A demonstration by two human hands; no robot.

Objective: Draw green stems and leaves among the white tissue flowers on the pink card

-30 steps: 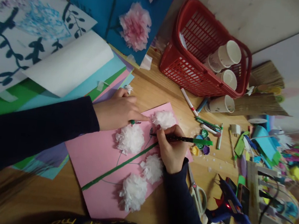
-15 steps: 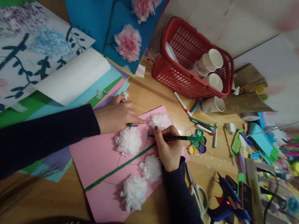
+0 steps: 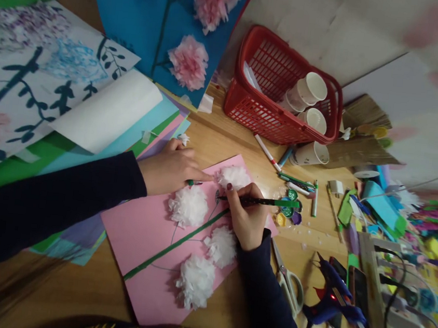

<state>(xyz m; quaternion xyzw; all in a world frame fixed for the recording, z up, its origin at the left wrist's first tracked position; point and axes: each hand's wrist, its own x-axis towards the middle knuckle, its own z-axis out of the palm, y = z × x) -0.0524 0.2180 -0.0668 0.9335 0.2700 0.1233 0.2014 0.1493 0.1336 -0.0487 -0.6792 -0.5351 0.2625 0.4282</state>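
My right hand (image 3: 250,219) is closed round a black and green pen (image 3: 273,202), its tip at a small dark leaf shape (image 3: 218,195) on the pink paper (image 3: 125,232). My left hand (image 3: 171,167) lies across the paper's upper edge, index finger stretched out to a white tissue flower (image 3: 233,177). Its other fingers are curled, and a small green piece that looks like a cap (image 3: 190,182) shows at the thumb. Another white flower (image 3: 189,206) sits just below this hand. A thick green stem (image 3: 171,247) runs diagonally over the paper, with thin lines branching off.
A red basket (image 3: 263,119) holding paper cups stands at the back. Markers (image 3: 297,182) and small paint pots (image 3: 291,205) lie right of the paper. Scissors (image 3: 288,286) and a blue glue gun (image 3: 330,296) with a red light are near my right sleeve. Coloured sheets (image 3: 124,133) spread leftward.
Both hands stay in nearly the same place. The rear end of the pen has shifted very slightly to the right.
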